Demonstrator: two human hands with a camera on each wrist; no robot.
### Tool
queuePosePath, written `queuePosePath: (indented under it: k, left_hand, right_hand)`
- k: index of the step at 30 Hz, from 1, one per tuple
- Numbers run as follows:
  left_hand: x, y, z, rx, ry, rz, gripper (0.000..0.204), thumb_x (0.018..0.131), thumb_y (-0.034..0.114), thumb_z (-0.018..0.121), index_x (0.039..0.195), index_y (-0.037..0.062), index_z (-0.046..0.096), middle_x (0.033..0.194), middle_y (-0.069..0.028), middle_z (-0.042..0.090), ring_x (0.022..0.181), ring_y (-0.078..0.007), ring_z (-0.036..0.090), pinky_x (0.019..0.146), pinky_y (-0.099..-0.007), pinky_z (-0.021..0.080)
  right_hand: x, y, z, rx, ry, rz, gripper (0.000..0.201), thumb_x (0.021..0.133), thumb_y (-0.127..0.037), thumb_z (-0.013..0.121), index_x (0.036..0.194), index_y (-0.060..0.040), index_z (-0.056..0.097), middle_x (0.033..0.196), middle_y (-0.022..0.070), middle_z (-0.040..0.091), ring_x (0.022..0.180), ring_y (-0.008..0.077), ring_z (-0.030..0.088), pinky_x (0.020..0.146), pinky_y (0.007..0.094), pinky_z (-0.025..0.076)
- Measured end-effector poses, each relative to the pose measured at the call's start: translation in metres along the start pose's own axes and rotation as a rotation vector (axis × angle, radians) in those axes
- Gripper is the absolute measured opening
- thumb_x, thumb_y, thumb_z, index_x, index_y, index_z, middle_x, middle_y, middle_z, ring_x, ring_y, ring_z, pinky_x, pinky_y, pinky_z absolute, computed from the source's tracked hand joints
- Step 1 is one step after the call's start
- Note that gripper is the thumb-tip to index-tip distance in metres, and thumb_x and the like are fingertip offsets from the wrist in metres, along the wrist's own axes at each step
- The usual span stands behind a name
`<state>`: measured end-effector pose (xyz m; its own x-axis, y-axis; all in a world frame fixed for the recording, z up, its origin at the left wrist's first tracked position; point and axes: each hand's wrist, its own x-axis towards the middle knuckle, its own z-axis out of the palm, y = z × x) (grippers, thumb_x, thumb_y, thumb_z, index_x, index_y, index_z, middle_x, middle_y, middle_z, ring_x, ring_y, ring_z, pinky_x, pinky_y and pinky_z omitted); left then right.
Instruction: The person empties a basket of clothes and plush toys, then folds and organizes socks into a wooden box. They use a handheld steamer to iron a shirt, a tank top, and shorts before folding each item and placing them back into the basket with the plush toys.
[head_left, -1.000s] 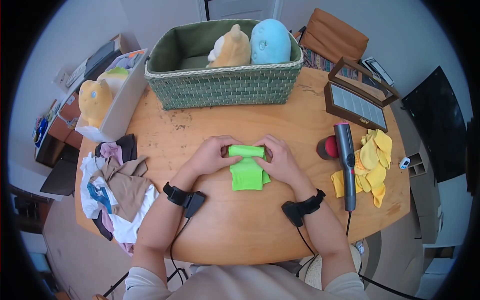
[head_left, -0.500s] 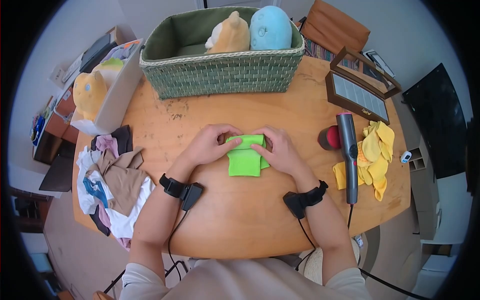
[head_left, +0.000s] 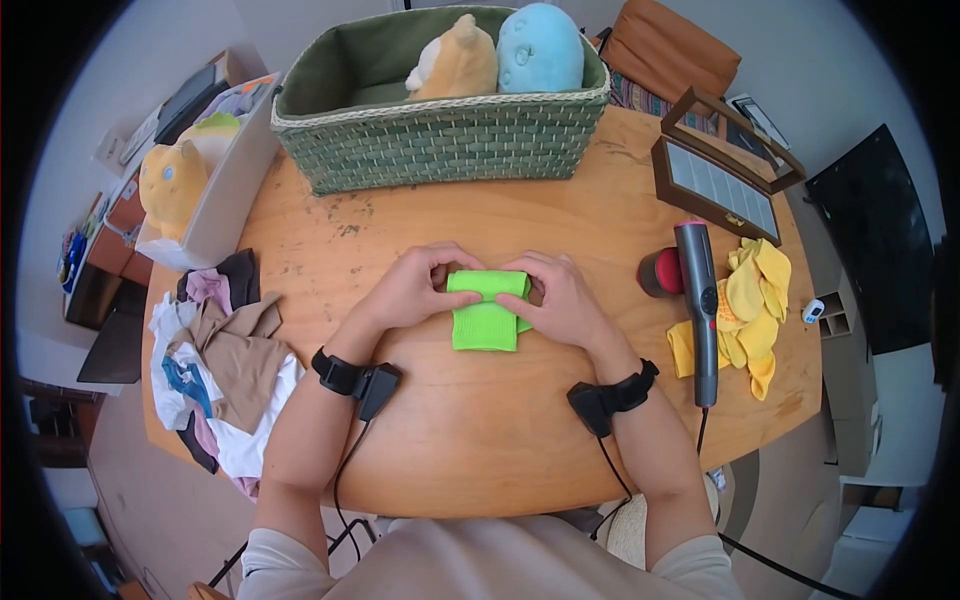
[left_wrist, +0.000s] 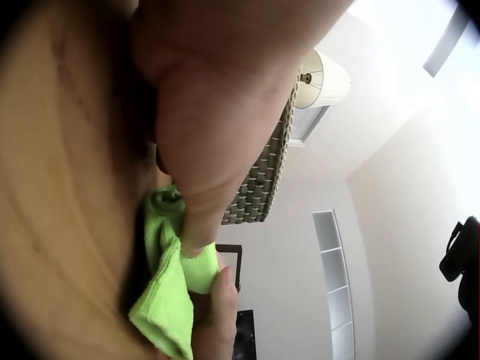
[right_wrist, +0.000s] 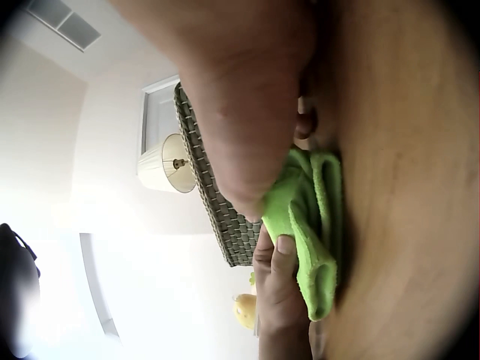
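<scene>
A bright green sock with a ribbed cuff lies folded in layers at the middle of the wooden table. My left hand pinches the left end of its far fold, thumb on top and fingers curled behind. At the right end my right hand does likewise, its thumb pressing near the fold's edge. In the left wrist view the green fabric looks soft and fuzzy, partly covered by the hand. From the right wrist the stacked layers show edge-on, close over the tabletop.
A green woven basket with two plush toys stands at the back. On the left are a white bin and heaped clothes. To the right lie a grey handheld appliance, a red-topped round object, yellow cloth items and an open display box.
The sock's far fold has come over towards me and now covers more of the ribbed part. Both hands keep their hold. The head view has shifted slightly, moving everything up the picture.
</scene>
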<state>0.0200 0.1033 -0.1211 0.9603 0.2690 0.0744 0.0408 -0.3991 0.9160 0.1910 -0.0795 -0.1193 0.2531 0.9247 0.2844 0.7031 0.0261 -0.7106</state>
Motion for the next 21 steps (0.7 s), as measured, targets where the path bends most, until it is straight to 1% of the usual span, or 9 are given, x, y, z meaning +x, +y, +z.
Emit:
queuePosePath:
  k: [1,4,5,7,10,12,17,19,21]
  left_hand:
    - [0.000,0.001,0.000,-0.002,0.000,-0.002,0.031,0.079,0.015,0.084,0.108,0.0092,0.074,0.071,0.0036,0.053,0.060,-0.0062,0.039,0.054,-0.0249,0.034]
    - [0.000,0.003,-0.001,0.034,0.012,-0.011,0.032,0.079,0.016,0.085,0.108,0.0088,0.074,0.068,0.0037,0.052,0.058,-0.0061,0.038,0.053,-0.0253,0.035]
    - [0.000,0.002,-0.001,0.044,0.009,-0.021,0.030,0.081,0.019,0.084,0.108,0.0086,0.074,0.066,0.0034,0.052,0.058,-0.0062,0.038,0.053,-0.0257,0.034]
    - [0.000,0.000,-0.001,0.055,0.008,-0.033,0.029,0.084,0.021,0.083,0.108,0.0085,0.075,0.065,0.0032,0.052,0.057,-0.0062,0.038,0.052,-0.0260,0.034]
    - [0.001,-0.001,0.002,0.037,0.053,-0.065,0.029,0.089,0.026,0.078,0.110,0.0075,0.075,0.063,0.0022,0.053,0.056,-0.0064,0.040,0.051,-0.0267,0.034]
    - [0.000,0.003,0.000,0.078,0.005,-0.090,0.026,0.093,0.021,0.074,0.114,0.0058,0.074,0.071,0.0068,0.055,0.060,-0.0025,0.037,0.052,-0.0243,0.030]
    - [-0.001,0.006,-0.001,0.038,-0.014,-0.098,0.025,0.092,0.017,0.075,0.113,0.0043,0.073,0.071,0.0080,0.054,0.060,-0.0020,0.036,0.052,-0.0237,0.029]
    - [-0.001,0.006,0.000,0.008,-0.016,-0.103,0.025,0.091,0.016,0.075,0.113,0.0038,0.073,0.071,0.0085,0.054,0.060,-0.0018,0.035,0.052,-0.0234,0.029]
    - [-0.001,0.005,0.000,0.012,0.009,-0.085,0.027,0.090,0.020,0.077,0.112,0.0068,0.074,0.062,0.0042,0.048,0.057,-0.0058,0.035,0.051,-0.0262,0.032]
  right_hand:
    - [0.000,0.003,0.003,-0.031,0.047,-0.106,0.029,0.081,-0.021,0.079,0.104,-0.0049,0.070,0.083,0.0062,0.064,0.065,0.0195,0.056,0.059,0.0326,0.040]
    - [0.001,0.007,0.005,0.000,0.062,-0.122,0.028,0.081,-0.019,0.079,0.103,-0.0051,0.070,0.082,0.0060,0.062,0.065,0.0199,0.056,0.060,0.0322,0.040]
    - [0.000,0.005,0.003,0.001,0.060,-0.121,0.028,0.081,-0.019,0.079,0.103,-0.0051,0.070,0.082,0.0060,0.062,0.065,0.0199,0.056,0.060,0.0322,0.040]
    - [0.000,-0.001,-0.002,0.026,-0.062,0.082,0.027,0.084,-0.022,0.076,0.108,-0.0100,0.070,0.093,0.0050,0.066,0.081,0.0255,0.063,0.079,0.0378,0.041]
    - [0.001,-0.001,-0.001,0.079,-0.023,0.074,0.027,0.083,-0.019,0.076,0.109,-0.0104,0.070,0.091,0.0043,0.062,0.077,0.0251,0.060,0.077,0.0363,0.040]
    - [0.001,-0.002,-0.001,0.065,-0.019,0.068,0.028,0.083,-0.018,0.076,0.109,-0.0106,0.070,0.090,0.0040,0.062,0.076,0.0245,0.059,0.076,0.0358,0.040]
    - [0.001,-0.005,-0.003,0.029,-0.029,0.080,0.028,0.082,-0.017,0.077,0.109,-0.0111,0.070,0.090,0.0032,0.061,0.075,0.0229,0.058,0.075,0.0355,0.040]
    - [0.001,-0.007,-0.004,0.030,-0.031,0.081,0.029,0.083,-0.022,0.077,0.109,-0.0113,0.070,0.090,0.0028,0.062,0.075,0.0228,0.059,0.075,0.0358,0.040]
    - [0.002,-0.011,-0.005,-0.008,-0.031,0.074,0.030,0.084,-0.024,0.077,0.109,-0.0116,0.070,0.091,0.0030,0.064,0.077,0.0227,0.060,0.075,0.0359,0.040]
